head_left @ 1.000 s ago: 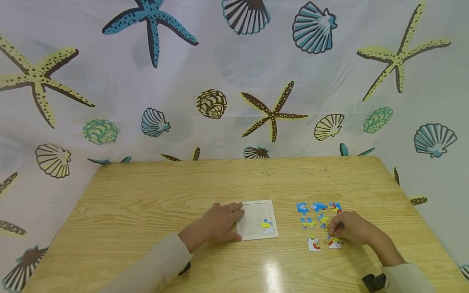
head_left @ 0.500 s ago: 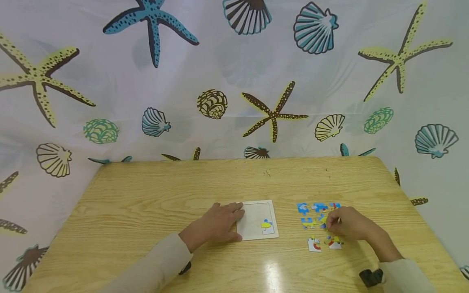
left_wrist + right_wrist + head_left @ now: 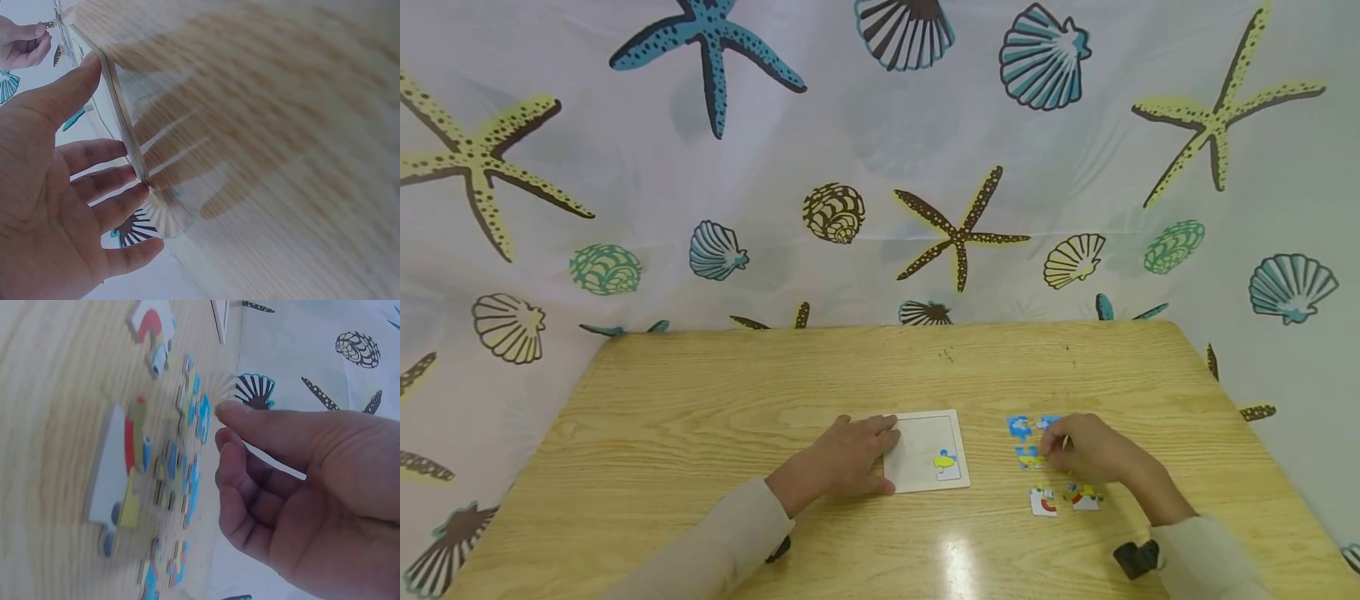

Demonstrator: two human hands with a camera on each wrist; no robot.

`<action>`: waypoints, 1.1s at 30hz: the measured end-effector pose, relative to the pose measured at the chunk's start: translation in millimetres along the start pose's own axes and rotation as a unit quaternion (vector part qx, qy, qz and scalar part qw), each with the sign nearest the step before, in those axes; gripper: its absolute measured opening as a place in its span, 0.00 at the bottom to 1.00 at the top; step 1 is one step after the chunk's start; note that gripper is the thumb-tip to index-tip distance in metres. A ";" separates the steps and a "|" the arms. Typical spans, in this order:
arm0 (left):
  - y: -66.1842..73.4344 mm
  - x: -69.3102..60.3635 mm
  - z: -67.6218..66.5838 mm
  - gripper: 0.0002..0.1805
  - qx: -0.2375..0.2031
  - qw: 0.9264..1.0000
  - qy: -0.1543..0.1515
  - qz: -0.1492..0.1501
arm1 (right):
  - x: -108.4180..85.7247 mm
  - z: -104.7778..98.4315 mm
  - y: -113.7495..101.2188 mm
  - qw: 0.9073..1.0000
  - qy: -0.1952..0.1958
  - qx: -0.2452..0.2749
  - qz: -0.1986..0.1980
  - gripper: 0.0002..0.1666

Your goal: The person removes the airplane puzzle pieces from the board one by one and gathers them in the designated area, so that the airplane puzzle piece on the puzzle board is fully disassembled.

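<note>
My left hand (image 3: pixel 850 454) lies along the left side of a pale square puzzle tray (image 3: pixel 917 486). In the left wrist view its fingers (image 3: pixel 103 181) and thumb are spread and touch the tray's edge (image 3: pixel 122 115). One puzzle piece (image 3: pixel 945 463), yellow, blue and white, sits in the tray's lower right corner. Over the loose puzzle pieces to the right hovers my right hand (image 3: pixel 1090 450). Its fingers (image 3: pixel 234 506) are loosely curled, the thumb near the index fingertip, and nothing shows between them. In the head view it covers some pieces.
Loose pieces lie in rows: a blue piece (image 3: pixel 1019 427) at the back, a white piece with a red arc (image 3: pixel 1042 502) in front, and another white-and-red piece (image 3: pixel 1085 498) beside it. Behind the wooden table (image 3: pixel 737 375) hangs a cloth (image 3: pixel 760 167) printed with seashells and starfish.
My right hand has moved left and slightly back, from above the right-hand pieces to above the middle ones. The left hand and the tray have stayed in place.
</note>
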State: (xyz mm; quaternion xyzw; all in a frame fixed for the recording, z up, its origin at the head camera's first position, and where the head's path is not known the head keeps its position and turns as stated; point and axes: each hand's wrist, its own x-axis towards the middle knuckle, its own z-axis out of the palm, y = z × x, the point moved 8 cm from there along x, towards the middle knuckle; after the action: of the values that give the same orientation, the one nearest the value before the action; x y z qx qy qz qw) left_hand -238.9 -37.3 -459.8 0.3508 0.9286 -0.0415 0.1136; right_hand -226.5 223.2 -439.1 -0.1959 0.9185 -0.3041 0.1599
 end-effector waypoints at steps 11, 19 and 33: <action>-1.0 1.1 3.2 0.41 -0.014 1.000 -0.005 -0.006 | 20.3 10.6 -18.4 1.000 0.011 0.012 -0.013 0.06; -0.7 0.6 1.7 0.41 -0.010 1.000 -0.002 -0.004 | 35.4 21.3 -23.4 1.000 0.011 0.005 0.010 0.13; 0.3 0.2 0.8 0.41 -0.002 1.000 -0.001 -0.004 | 56.3 40.0 -48.0 0.999 0.034 -0.019 -0.021 0.20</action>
State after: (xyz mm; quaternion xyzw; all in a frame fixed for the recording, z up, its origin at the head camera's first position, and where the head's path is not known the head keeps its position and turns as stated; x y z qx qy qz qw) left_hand -238.6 -37.0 -460.6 0.3468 0.9300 -0.0401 0.1151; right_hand -246.5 142.2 -449.6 -0.2074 0.9248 -0.2960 0.1183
